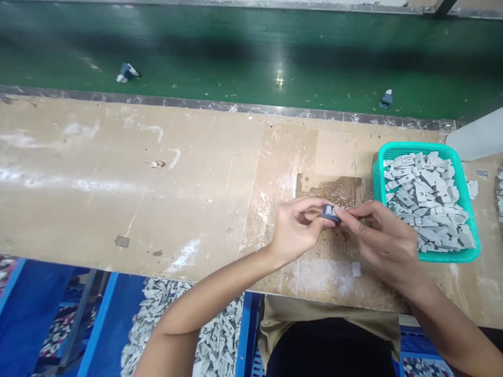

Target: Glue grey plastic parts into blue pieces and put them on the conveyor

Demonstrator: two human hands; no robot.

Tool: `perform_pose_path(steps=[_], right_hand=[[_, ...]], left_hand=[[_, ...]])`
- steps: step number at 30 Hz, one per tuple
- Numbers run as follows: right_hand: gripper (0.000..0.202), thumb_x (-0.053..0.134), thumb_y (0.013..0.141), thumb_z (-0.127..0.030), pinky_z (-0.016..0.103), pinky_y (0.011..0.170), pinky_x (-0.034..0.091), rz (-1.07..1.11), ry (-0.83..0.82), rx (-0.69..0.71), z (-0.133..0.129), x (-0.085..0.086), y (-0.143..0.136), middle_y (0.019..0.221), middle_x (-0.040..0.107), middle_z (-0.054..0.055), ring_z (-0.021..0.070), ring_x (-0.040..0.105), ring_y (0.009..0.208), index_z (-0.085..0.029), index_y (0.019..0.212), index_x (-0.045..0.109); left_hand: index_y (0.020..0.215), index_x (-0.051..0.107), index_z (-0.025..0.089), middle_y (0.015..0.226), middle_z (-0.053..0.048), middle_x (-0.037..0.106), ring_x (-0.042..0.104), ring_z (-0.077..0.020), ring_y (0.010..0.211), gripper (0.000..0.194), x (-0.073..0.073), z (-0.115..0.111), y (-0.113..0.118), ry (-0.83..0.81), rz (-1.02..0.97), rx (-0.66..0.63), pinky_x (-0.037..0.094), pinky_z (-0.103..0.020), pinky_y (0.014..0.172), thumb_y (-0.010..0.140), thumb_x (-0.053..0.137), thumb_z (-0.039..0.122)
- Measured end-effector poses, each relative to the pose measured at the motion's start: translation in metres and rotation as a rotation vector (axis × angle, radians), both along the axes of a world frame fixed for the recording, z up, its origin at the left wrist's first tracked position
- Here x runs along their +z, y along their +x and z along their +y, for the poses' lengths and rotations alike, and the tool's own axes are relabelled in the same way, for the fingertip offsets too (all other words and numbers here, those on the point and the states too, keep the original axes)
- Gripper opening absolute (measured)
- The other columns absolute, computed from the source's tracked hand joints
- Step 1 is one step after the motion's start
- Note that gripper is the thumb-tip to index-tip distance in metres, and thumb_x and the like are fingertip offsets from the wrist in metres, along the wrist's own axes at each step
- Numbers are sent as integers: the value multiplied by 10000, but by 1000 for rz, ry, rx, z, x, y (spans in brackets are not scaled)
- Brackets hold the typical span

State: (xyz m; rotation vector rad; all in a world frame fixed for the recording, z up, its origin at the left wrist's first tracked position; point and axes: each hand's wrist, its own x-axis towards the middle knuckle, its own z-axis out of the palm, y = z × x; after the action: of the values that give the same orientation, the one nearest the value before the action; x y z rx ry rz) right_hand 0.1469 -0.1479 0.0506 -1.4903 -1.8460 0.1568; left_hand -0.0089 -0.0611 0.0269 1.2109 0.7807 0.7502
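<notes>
Over the table, in front of the body, my left hand (298, 226) pinches a small dark blue-grey plastic part (329, 217) between thumb and fingers. A light grey plastic piece (329, 209) sits in the top of that part. From the right, my right hand (385, 241) reaches in with its fingers closed, thumb and forefinger tips at the part's right end and against the grey piece. The fingertips hide some of both pieces. Just beyond my right hand stands a turquoise basket (451, 255) heaped with loose light grey plastic pieces (428, 193).
A green conveyor belt (236, 57) runs behind the worn table (157, 209). Two small blue-and-white parts (127, 73) lie on it, well apart. Below the front edge, a blue bin (112, 314) holds many grey pieces. A white panel (477, 135) stands at the right.
</notes>
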Motion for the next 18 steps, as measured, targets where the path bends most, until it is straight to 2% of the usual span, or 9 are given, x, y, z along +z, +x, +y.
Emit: perform_pose_path(steps=[3, 6, 9, 11, 13, 15, 18], right_hand=[[572, 513, 901, 53, 248, 673, 579, 1, 77, -32, -2, -7, -7, 923, 620, 41, 140, 645, 838, -273, 1360, 615], [638, 524, 909, 36, 289, 731, 619, 10, 152, -59, -3, -11, -9, 1028, 659, 60, 165, 675, 912, -303, 1449, 531], [697, 602, 896, -7, 303, 755, 634, 13, 204, -131, -5, -7, -5, 1087, 684, 64, 175, 692, 921, -316, 1506, 462], [720, 660, 865, -24, 322, 745, 629, 26, 261, -220, -6, -1, 2, 1085, 701, 67, 192, 700, 906, -308, 1500, 475], [718, 683, 841, -19, 345, 739, 617, 38, 335, -310, -7, 5, 10, 1066, 714, 67, 207, 710, 883, -310, 1475, 513], [703, 685, 834, -21, 376, 744, 604, 57, 384, -386, -8, 7, 19, 1027, 719, 71, 223, 720, 857, -308, 1459, 538], [672, 666, 858, -71, 452, 759, 582, 119, 369, -485, -10, 4, 29, 982, 708, 79, 281, 718, 874, -327, 1465, 533]], left_hand=[[888, 734, 177, 870, -39, 748, 698, -117, 669, 100, -1, 6, -3, 150, 35, -15, 622, -259, 661, 797, 701, 152], [961, 739, 214, 937, -49, 734, 707, -146, 818, 177, 0, 14, -8, 303, 32, -57, 618, -289, 748, 840, 642, 128], [1099, 713, 260, 1009, -61, 721, 699, -180, 949, 251, 2, 18, -11, 320, -46, -102, 600, -347, 866, 873, 636, 181], [1044, 726, 267, 970, -59, 713, 682, -189, 952, 184, 4, 20, -11, 308, -80, -89, 583, -368, 903, 865, 684, 269], [905, 730, 248, 905, -52, 690, 666, -185, 873, 164, 5, 21, -9, 210, -128, -78, 592, -380, 859, 818, 748, 386], [852, 693, 229, 846, -35, 658, 651, -171, 765, 277, 6, 23, -8, -29, -190, -89, 606, -391, 772, 752, 794, 467], [884, 633, 218, 799, -11, 615, 626, -150, 680, 324, 7, 29, -8, -382, -206, -44, 605, -381, 711, 688, 815, 401]])
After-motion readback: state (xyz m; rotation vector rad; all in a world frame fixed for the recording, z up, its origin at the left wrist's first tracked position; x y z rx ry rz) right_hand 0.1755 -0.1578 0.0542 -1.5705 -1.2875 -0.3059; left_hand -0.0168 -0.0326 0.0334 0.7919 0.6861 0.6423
